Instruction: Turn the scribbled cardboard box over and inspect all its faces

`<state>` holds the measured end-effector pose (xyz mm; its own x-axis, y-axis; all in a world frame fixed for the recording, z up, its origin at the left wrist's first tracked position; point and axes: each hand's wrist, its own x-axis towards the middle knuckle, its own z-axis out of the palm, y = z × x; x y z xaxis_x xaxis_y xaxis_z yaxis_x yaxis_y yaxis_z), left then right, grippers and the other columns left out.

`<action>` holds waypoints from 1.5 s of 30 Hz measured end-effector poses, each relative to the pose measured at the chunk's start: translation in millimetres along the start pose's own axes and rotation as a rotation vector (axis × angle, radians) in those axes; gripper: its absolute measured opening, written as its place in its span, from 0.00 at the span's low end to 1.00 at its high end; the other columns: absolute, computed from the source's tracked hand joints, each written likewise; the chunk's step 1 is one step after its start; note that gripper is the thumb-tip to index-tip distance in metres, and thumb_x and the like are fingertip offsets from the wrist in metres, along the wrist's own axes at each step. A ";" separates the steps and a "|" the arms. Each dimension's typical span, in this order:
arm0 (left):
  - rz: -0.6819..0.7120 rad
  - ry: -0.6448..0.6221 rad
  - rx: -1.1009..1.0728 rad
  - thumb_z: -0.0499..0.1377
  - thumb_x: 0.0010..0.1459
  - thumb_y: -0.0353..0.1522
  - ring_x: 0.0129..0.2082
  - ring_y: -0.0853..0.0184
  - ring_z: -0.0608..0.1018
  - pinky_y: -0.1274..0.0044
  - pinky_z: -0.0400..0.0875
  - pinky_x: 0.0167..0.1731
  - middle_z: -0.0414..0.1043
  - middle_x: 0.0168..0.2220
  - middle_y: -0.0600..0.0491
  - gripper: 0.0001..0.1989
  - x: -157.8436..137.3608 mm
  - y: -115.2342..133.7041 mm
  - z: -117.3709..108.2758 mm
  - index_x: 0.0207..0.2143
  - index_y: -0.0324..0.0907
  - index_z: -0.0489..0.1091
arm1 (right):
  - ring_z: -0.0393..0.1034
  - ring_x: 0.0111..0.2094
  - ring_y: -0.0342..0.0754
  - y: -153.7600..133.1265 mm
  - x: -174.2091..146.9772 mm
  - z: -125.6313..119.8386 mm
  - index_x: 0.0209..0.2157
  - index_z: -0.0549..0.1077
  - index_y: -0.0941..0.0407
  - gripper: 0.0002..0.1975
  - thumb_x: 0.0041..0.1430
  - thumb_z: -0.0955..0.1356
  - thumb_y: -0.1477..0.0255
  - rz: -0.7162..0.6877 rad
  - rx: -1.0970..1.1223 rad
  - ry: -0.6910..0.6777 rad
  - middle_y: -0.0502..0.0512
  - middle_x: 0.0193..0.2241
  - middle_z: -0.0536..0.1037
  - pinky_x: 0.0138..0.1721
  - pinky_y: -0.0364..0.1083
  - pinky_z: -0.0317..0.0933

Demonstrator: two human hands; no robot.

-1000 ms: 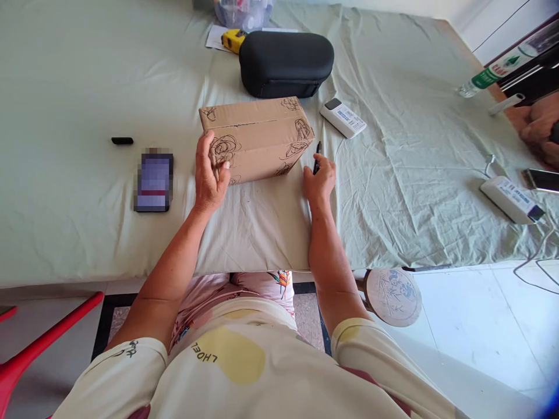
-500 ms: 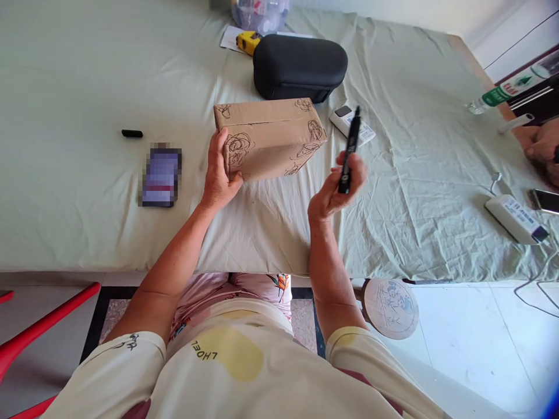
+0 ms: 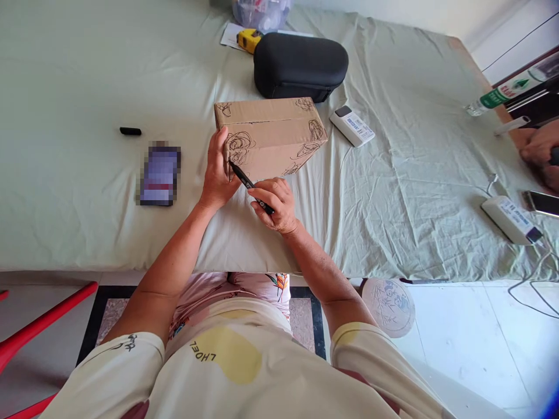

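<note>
A brown cardboard box (image 3: 271,137) with black scribbles near its corners is tilted on the cloth-covered table. My left hand (image 3: 215,174) grips its left end, thumb at the lower edge and fingers on the side. Between the fingers of my right hand (image 3: 277,205) is an uncapped black marker (image 3: 248,183). Its tip is at the box's left front edge, close to my left fingers; whether it touches the cardboard I cannot tell. Off to the left lies a small black marker cap (image 3: 130,131).
A phone with a blurred screen (image 3: 159,174) lies left of the box. Behind the box are a black case (image 3: 300,65), a yellow tape measure (image 3: 248,40) and a clear plastic container (image 3: 262,13). White power banks (image 3: 353,125), a bottle (image 3: 502,93) and a person's hand (image 3: 544,145) are to the right.
My right hand has swung left and turned the marker, bringing its tip from the air right of the box to the box's left front edge. The left hand and box have barely moved.
</note>
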<state>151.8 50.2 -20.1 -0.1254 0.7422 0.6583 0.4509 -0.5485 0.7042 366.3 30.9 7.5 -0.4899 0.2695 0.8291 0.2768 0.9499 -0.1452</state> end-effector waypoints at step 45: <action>-0.468 0.193 0.565 0.56 0.58 0.26 0.72 0.51 0.66 0.57 0.57 0.76 0.64 0.69 0.39 0.37 15.8 24.1 -63.0 0.70 0.40 0.57 | 0.67 0.64 0.61 84.6 -35.9 -37.9 0.64 0.69 0.53 0.28 0.63 0.62 0.74 1.131 -0.429 -0.016 0.67 0.64 0.72 0.65 0.68 0.60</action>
<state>105.0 24.5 24.1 -0.5442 0.7398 0.3958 0.6903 0.1267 0.7123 438.6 95.5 -14.1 0.1969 0.9187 0.3424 0.8055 0.0475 -0.5907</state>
